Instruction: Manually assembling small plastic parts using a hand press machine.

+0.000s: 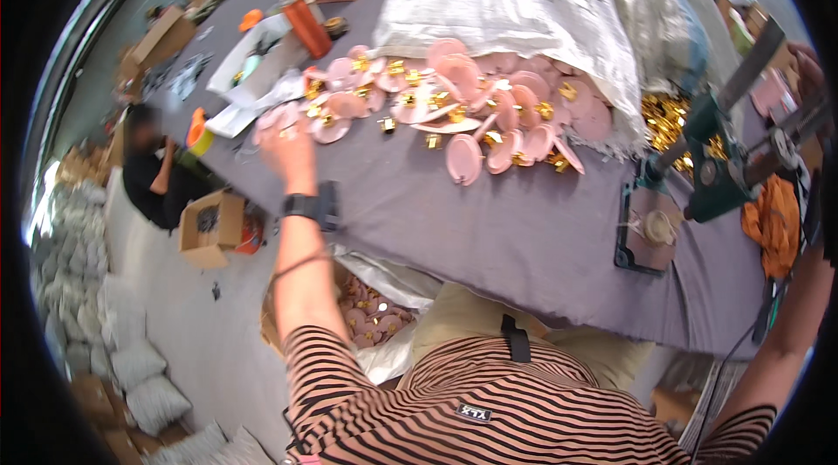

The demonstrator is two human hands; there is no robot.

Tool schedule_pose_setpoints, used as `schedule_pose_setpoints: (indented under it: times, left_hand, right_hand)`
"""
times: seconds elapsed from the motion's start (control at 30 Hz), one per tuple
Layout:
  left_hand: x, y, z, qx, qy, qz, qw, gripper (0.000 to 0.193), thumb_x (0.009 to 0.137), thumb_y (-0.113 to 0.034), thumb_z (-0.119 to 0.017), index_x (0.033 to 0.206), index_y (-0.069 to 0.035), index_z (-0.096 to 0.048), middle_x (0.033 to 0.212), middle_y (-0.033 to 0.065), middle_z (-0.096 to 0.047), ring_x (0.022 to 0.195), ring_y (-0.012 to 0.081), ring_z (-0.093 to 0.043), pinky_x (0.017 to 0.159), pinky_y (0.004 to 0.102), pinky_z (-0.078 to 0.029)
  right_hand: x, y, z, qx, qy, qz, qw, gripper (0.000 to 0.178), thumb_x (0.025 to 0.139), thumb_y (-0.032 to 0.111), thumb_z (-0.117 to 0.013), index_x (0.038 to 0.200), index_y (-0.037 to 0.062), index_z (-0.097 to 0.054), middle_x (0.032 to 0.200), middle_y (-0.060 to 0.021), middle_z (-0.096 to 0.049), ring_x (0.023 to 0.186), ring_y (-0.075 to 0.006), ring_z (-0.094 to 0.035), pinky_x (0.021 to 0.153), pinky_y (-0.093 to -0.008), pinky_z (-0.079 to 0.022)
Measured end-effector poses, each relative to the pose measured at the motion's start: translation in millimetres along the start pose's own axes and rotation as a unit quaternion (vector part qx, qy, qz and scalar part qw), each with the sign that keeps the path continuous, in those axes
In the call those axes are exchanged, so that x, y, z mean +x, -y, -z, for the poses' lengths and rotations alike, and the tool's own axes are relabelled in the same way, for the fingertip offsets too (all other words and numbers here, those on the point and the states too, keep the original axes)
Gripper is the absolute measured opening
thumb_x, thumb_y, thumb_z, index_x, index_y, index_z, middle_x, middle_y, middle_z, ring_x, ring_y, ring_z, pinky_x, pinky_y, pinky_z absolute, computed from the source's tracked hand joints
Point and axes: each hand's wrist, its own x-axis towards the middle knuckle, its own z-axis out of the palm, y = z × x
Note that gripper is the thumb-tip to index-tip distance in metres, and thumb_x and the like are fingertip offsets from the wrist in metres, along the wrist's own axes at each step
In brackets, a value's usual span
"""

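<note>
Left hand (288, 149) at pink discs (460, 72); right hand (808, 71) well apart.

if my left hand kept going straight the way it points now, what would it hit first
Probably the pink discs at the pile's left end, with white plastic beyond; your left hand is blurred, so whether it already touches a disc is unclear.

Illumination is bright and largely even. Blown-out glare shows well beyond the left edge of the bench (489, 225). Shadows beneath the pink discs (463, 160) are soft. Gold pieces (665, 123) by the far right corner glint. The left hand (288, 149), near the left edge, is blurred. Fisheye distortion bows the near edge; black vignetting rings the view.
</note>
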Motion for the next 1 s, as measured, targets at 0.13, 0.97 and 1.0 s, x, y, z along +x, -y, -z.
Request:
schedule_pose_setpoints:
  times: [0.13,0.97,1.0]
  left_hand:
    - [-5.2,102.5,-30.9,-0.214,0.122,0.204,0.947,0.049,0.096,-0.039,-0.066,0.124,0.001,-0.069,0.12,0.0189,-0.07,0.116,0.0317,-0.063,0.102,0.0412,-0.047]
    - [-77.7,-409.4,90.6,-0.514,0.36,-0.225,0.745,0.02,0.09,0.002,-0.057,0.105,-0.009,-0.064,0.086,0.0102,-0.063,0.076,0.0259,-0.062,0.072,0.0329,-0.049]
    - [-87.8,-411.2,97.1,-0.553,0.444,-0.12,0.695,0.023,0.09,0.004,-0.056,0.107,-0.008,-0.065,0.088,0.0095,-0.064,0.076,0.0256,-0.062,0.069,0.0318,-0.049]
  right_hand:
    - [47.3,-49.7,14.8,-0.005,0.03,0.069,0.997,0.032,0.097,0.02,-0.064,0.122,0.0006,-0.069,0.089,-0.0018,-0.064,0.072,-0.0093,-0.057,0.065,-0.0229,-0.049]
    - [-8.1,-9.8,-11.5,0.085,0.083,0.065,0.991,0.02,0.095,0.01,-0.059,0.106,-0.0004,-0.071,0.06,0.0058,-0.043,0.051,-0.0092,-0.038,0.058,-0.0285,-0.042]
    - [-8.7,-11.7,-11.0,0.09,0.092,0.08,0.988,0.02,0.095,0.011,-0.059,0.106,-0.0009,-0.071,0.06,0.0058,-0.044,0.052,-0.0094,-0.039,0.059,-0.0297,-0.043]
